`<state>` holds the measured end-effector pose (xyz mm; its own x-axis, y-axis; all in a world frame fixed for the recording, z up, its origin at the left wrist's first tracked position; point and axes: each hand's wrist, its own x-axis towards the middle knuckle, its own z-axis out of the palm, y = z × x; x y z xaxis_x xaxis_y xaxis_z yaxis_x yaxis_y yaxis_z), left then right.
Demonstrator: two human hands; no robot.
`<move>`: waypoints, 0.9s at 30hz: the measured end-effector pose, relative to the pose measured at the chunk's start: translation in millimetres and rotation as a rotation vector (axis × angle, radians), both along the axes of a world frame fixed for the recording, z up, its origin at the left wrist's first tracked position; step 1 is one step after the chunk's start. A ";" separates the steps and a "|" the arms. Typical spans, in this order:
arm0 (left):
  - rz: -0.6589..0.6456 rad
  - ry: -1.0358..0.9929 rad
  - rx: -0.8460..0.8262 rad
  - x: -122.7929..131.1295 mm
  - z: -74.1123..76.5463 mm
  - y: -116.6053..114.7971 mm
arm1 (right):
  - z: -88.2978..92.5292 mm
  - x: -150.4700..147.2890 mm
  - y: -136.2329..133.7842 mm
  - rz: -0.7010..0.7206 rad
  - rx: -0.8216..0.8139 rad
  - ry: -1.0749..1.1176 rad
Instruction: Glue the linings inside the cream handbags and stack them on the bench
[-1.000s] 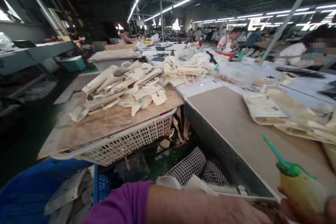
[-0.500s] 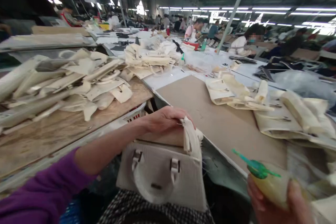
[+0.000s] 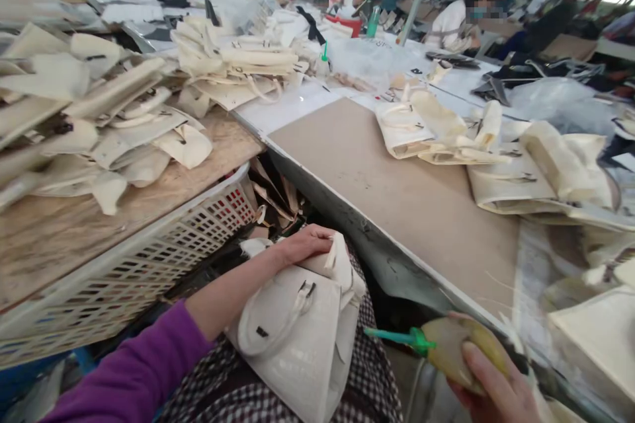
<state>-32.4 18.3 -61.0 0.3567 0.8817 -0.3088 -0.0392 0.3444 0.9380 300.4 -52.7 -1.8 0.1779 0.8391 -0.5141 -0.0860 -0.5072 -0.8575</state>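
A cream handbag (image 3: 292,337) with a looped handle rests tilted on my lap, over a black-and-white checked cloth (image 3: 367,383). My left hand (image 3: 310,243) is closed on the top edge of the bag, near its upper corner; the fingertips are partly hidden behind the material. To the right, my right hand (image 3: 489,377) grips a yellowish glue bottle (image 3: 464,347) with a green cap and a thin nozzle. The nozzle points left toward the side of the bag, apart from it.
Cream bag pieces (image 3: 129,132) are heaped on the wooden table (image 3: 34,251) at left, above a white plastic basket (image 3: 188,244). Brown board (image 3: 377,192) covers the right table, with more cream bags (image 3: 516,178) on it. Several people work at the back.
The bag has turned so that its side panel faces right, with my left hand still on it. The bottle has tipped over and moved left, its nozzle swinging toward the bag. My view has tilted down.
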 end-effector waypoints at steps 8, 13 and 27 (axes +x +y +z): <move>-0.039 -0.074 -0.013 8.0 -4.6 3.9 | -2.6 4.0 11.4 0.254 0.137 -0.407; -0.028 -0.095 -0.024 6.2 -10.5 2.2 | 0.6 -5.2 10.1 0.250 0.161 -0.474; 0.002 -0.159 -0.041 7.8 -20.9 4.8 | -15.9 5.0 5.0 0.280 0.221 -0.404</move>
